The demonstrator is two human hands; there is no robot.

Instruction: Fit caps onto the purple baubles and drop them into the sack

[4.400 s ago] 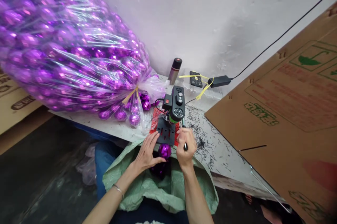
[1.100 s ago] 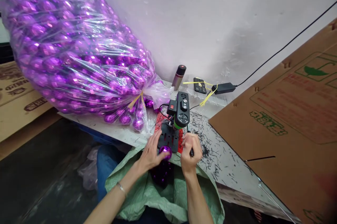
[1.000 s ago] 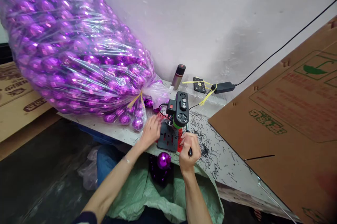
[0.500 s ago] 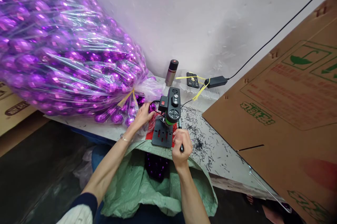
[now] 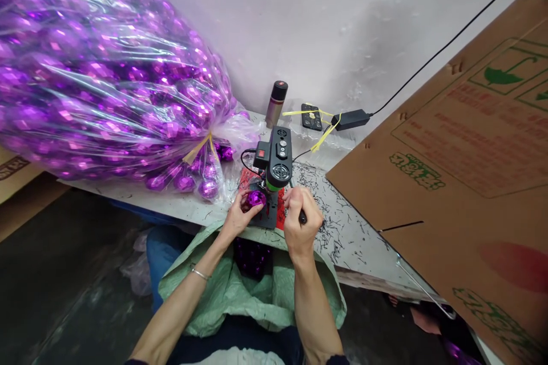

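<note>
My left hand (image 5: 238, 214) grips a shiny purple faceted ball (image 5: 256, 199) at the left side of a small black machine (image 5: 280, 153). This machine has a red switch, two round vents and a dark slotted base plate. My right hand (image 5: 302, 217) is wrapped round a black-tipped screwdriver-like handle (image 5: 303, 216) just right of the machine; its far end is hidden. Below both hands a green woven sack (image 5: 201, 302) gapes, with dark purple balls (image 5: 252, 256) inside. Red material (image 5: 281, 211) lies under the base plate.
A large clear bag of purple balls (image 5: 107, 85), tied with yellow ribbon, fills the left. Black clippings (image 5: 338, 228) litter the table. Behind stand a flask (image 5: 276, 103), a phone-like black object (image 5: 311, 117) and a power adapter (image 5: 351, 119). A cardboard box (image 5: 462, 153) leans at right.
My left hand has come back from beside the tied bag to the machine's base, now with a purple ball. My right hand has shifted slightly right, still on the handle.
</note>
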